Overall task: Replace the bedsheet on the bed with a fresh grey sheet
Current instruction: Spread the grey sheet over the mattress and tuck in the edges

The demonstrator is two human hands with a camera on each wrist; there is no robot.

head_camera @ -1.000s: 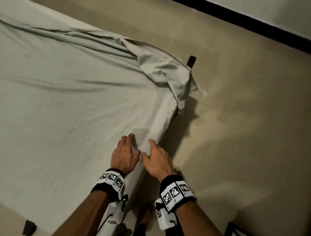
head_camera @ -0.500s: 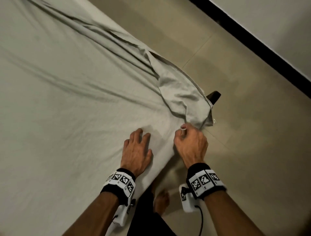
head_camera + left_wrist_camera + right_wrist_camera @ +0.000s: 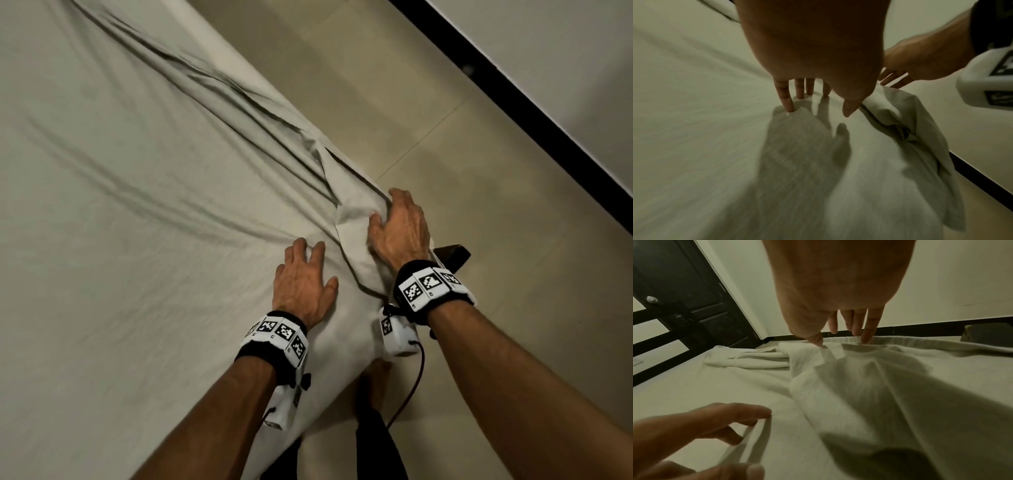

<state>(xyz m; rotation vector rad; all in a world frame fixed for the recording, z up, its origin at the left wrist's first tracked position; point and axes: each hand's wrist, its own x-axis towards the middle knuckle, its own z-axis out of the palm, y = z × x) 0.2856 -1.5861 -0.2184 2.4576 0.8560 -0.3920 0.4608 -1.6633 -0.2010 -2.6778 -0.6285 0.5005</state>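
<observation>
Grey sheet (image 3: 137, 240) covers the mattress top, creased in long diagonal folds that run toward the near corner, where a loose flap (image 3: 356, 222) lies bunched at the bed's edge above the tiled floor (image 3: 479, 171). At that corner the right hand (image 3: 400, 229) rests on the flap, fingers only slightly bent with their tips on the cloth, while the left hand (image 3: 301, 281) lies flat just beside it, fingers straight and spread, pressing the sheet down.

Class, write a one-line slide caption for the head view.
Left hand presses the bedsheet flat while right hand works its loose corner.
</observation>
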